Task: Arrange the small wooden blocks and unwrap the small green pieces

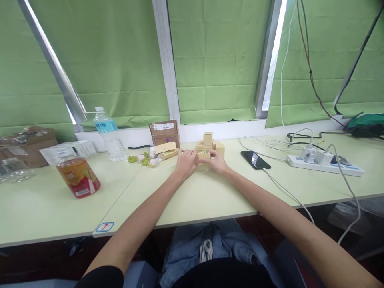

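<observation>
A small stack of pale wooden blocks (208, 143) stands on the light green table (192, 196), near the window sill. My left hand (186, 162) and my right hand (216, 161) meet just in front of it, fingers curled and pinching a wooden block (201, 156) between them. One more wooden piece (165, 147) lies to the left, next to several small green and white sweets (144, 160).
A cardboard box (164, 132) stands behind the blocks. A water bottle (108, 134) and a red drink bottle (78, 176) are at the left. A black phone (255, 159), a power strip (325, 164) and trailing cables lie at the right.
</observation>
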Demonstrator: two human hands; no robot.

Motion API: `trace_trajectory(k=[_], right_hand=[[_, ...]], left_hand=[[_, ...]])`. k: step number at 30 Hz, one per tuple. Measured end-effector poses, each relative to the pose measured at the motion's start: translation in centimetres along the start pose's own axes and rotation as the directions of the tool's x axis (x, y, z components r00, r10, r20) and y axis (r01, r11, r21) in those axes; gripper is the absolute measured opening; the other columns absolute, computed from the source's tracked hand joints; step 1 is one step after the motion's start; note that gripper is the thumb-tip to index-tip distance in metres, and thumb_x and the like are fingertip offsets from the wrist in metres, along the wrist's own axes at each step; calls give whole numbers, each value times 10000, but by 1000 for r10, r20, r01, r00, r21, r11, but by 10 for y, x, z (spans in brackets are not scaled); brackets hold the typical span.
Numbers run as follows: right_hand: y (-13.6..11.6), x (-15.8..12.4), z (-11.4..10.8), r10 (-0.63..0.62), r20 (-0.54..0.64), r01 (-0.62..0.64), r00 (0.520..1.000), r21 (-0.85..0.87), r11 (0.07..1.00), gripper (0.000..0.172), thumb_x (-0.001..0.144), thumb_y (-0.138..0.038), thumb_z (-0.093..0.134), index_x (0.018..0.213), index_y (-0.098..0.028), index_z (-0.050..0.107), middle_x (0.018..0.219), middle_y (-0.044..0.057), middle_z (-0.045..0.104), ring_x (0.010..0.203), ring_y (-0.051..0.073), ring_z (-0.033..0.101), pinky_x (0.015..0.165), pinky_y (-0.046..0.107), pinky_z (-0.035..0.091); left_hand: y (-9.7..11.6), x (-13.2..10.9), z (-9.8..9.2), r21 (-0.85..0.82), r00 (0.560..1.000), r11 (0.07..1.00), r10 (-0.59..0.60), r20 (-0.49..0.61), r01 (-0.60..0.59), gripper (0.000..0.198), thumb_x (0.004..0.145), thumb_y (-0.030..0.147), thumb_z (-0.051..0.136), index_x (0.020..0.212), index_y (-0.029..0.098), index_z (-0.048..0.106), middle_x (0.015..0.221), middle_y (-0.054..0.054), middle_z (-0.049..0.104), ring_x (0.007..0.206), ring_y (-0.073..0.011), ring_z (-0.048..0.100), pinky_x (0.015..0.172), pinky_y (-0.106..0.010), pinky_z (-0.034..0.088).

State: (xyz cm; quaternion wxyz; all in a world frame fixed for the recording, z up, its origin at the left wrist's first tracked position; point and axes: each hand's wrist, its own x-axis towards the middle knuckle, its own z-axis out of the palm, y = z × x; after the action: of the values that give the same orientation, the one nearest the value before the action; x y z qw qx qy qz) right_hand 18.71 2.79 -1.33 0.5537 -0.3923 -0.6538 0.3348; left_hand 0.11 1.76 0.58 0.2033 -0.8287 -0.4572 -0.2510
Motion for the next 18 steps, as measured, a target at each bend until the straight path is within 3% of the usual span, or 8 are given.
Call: trace_trajectory(k=[6,11,15,18], right_hand=[[-2,-2,2,-124,-15,122,992,-108,987,466,692,-548,861,961,-232,648,924,18,683,870,224,581,779,336,482],[-2,-3,-3,-271,40,273,962,-226,935,297,803,-491,754,821,-241,594,824,15,618,797,216,542,742,337,455],[-4,-7,-3,-204,23,205,979,-214,955,373,790,-564,781,766,-241,596,686,-11,556,698,198,515,665,321,438],[-10,-11,0,-151,112,162,982,-102,981,472,819,-676,736,713,-226,639,649,11,618,673,200,568,669,331,482]], left_hand=[[0,-1,0,54,1000,998,-27,-15,28,280,938,268,606,1204,197,656,1189,-171,728,1146,-362,630,1067,-563,353],[-2,0,2,169,998,983,-68,-16,70,269,907,261,650,1161,174,649,1151,-207,709,1160,-404,598,1098,-610,340],[-7,0,5,133,1000,991,-5,-16,7,358,945,460,661,1177,188,639,1165,-198,715,1188,-400,600,1181,-645,277],[-10,0,9,46,1000,999,10,12,-10,353,944,407,670,1219,190,626,1206,-172,731,1210,-360,634,1230,-626,250]])
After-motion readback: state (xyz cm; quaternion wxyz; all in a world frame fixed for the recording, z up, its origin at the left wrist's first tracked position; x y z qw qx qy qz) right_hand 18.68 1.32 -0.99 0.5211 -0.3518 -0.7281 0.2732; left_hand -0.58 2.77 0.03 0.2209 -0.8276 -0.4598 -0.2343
